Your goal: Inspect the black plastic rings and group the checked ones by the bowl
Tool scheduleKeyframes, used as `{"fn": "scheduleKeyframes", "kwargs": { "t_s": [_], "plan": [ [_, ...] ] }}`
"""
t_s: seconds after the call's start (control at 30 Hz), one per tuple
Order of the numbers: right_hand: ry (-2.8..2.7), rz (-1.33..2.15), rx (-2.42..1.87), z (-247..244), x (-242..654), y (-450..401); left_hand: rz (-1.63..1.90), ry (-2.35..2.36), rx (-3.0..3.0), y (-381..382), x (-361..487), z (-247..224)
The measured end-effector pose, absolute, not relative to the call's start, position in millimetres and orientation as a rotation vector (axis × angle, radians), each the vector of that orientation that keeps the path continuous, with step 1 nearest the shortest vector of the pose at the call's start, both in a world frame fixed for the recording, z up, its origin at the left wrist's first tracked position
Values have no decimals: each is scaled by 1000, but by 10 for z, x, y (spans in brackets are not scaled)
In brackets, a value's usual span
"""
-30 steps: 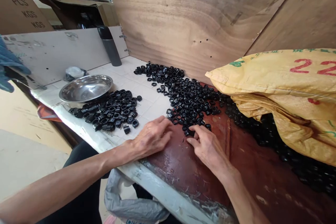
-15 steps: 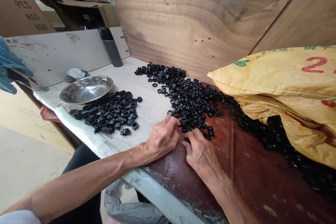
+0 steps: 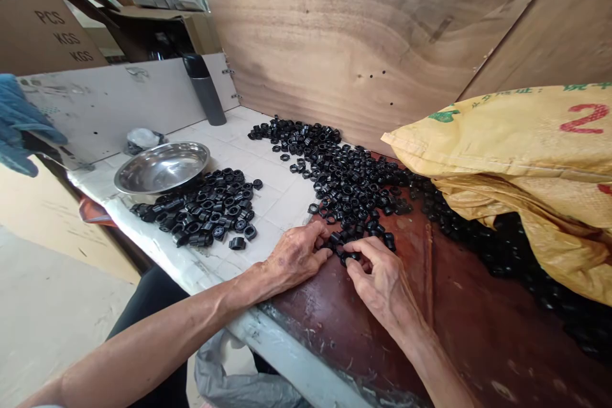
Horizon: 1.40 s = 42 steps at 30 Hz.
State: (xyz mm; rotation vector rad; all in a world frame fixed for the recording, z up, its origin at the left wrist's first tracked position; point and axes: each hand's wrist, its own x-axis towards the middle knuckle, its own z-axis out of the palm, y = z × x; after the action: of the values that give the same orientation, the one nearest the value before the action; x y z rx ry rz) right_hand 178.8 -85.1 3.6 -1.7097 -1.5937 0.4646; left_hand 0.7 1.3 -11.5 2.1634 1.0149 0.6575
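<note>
Many small black plastic rings, some with nut-like flat sides, form a long pile point(image 3: 354, 188) across the worktop. At its near edge, my left hand point(image 3: 297, 258) rests with curled fingers and the thumb pointing right; whatever it may hold is hidden. My right hand point(image 3: 380, 274) is just to the right, its thumb and forefinger closed on a black plastic ring point(image 3: 352, 257). Other rings touch or lie close to the fingertips. A second, smaller heap of black plastic pieces point(image 3: 210, 207) sits to the left, some of them with closed, patterned faces.
A shallow steel bowl point(image 3: 162, 167) stands behind the left heap. Farther back is a dark grey flask point(image 3: 205, 92). A yellow woven sack point(image 3: 507, 140) lies over rings at right. Wooden boards point(image 3: 354, 44) wall the back; a blue glove point(image 3: 29, 118) hangs at left.
My right hand has shifted slightly right, and a ring now shows between its fingertips. My left hand has moved slightly down, its thumb now stretched toward the rings. The view has shifted a little.
</note>
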Motion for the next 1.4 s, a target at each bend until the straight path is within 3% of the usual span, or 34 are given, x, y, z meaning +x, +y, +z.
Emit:
{"fn": "scheduleKeyframes", "kwargs": {
  "t_s": [0.27, 0.5, 0.8, 1.1, 1.4],
  "plan": [
    [-1117, 928, -1639, 29, 1757, -809, 525, 906, 1346, 27, 61, 56],
    [-1024, 1060, -1574, 47, 1755, -803, 530, 860, 1229, 27, 39, 121],
    [-1093, 992, -1573, 130, 1760, -820, 661, 865, 1466, -9, 58, 104],
    [-919, 1051, -1411, 221, 1724, -868, 750, 631, 1012, 5, 58, 204],
    [-1151, 694, -1406, 184, 1624, -893, 763, 617, 844, -13, 100, 155]
  ]
}}
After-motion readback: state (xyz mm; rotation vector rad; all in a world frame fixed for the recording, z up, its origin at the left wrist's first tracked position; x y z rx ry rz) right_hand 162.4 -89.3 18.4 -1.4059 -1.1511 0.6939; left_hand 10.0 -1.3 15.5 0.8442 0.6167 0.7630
